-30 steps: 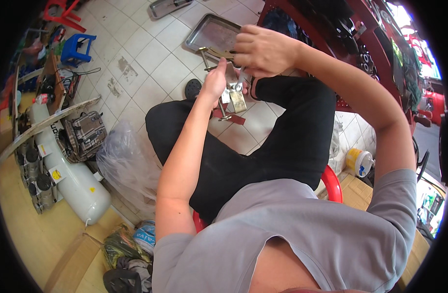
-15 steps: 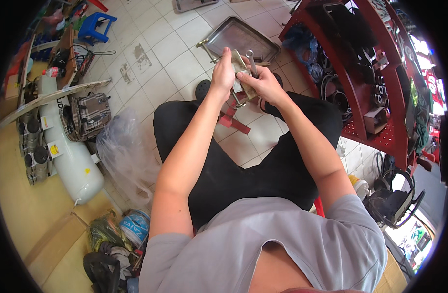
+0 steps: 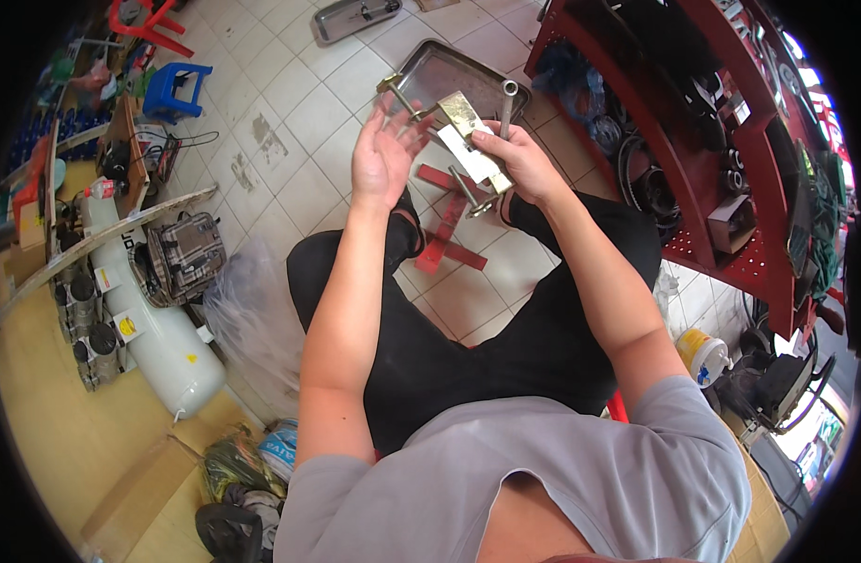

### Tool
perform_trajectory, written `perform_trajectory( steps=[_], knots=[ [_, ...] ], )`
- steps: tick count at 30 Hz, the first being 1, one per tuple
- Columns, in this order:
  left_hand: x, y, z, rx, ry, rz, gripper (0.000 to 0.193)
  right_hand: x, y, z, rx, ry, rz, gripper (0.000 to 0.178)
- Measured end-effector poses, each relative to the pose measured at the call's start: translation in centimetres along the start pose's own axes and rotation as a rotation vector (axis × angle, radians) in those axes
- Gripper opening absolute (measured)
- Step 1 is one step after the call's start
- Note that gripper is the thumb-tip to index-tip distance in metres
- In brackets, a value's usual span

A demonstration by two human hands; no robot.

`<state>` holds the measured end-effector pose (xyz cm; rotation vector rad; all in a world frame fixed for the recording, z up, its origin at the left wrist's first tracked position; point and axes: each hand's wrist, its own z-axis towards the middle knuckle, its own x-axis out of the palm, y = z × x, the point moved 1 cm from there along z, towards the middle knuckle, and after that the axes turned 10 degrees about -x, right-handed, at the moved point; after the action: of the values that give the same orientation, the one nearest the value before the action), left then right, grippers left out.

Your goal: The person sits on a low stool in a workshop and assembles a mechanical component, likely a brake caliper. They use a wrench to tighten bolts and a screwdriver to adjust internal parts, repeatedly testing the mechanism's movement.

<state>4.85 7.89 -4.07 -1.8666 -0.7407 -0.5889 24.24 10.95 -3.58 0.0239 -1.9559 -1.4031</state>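
A yellowish metal bracket (image 3: 460,113) with long threaded bolts at its ends is held up in front of my knees. My right hand (image 3: 529,164) is closed around its right side, thumb pressed on top. A steel wrench with a round end (image 3: 507,108) stands up from the same grip. Across the bracket's middle is a bright white patch, a label or glare; I cannot tell which. To the left, my left hand (image 3: 381,164) is open, palm up and fingers spread, close to the bracket's far bolt (image 3: 399,94). Whether its fingertips touch the bolt is unclear.
Below the hands a red metal stand (image 3: 440,230) rests on the tiles between my feet. Beyond lies a metal tray (image 3: 430,47), with a smaller tray (image 3: 332,28) farther off. A red rack (image 3: 674,188) stands right; a blue stool (image 3: 177,89) and white tank (image 3: 172,352) stand left.
My left hand has come off the bracket, moved left and opened. My right hand keeps the bracket and wrench, now tilted with more of the bracket's face showing. The view has shifted slightly.
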Motion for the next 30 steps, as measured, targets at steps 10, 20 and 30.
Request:
perform_trajectory(
  steps=[10, 20, 30],
  knots=[
    [-1.3, -1.8, 0.4, 0.144, 0.082, 0.005, 0.024, -0.1, -0.5, -0.1, 0.103, 0.031, 0.014, 0.023],
    [-2.0, -3.9, -0.2, -0.065, -0.429, 0.628, 0.048, -1.4, -1.1, 0.0, 0.13, 0.138, -0.192, 0.023],
    [-1.0, -3.9, -0.4, 0.13, -0.186, -0.194, 0.055, -1.8, -0.6, 0.5, 0.062, 0.091, -0.204, 0.024]
  ],
)
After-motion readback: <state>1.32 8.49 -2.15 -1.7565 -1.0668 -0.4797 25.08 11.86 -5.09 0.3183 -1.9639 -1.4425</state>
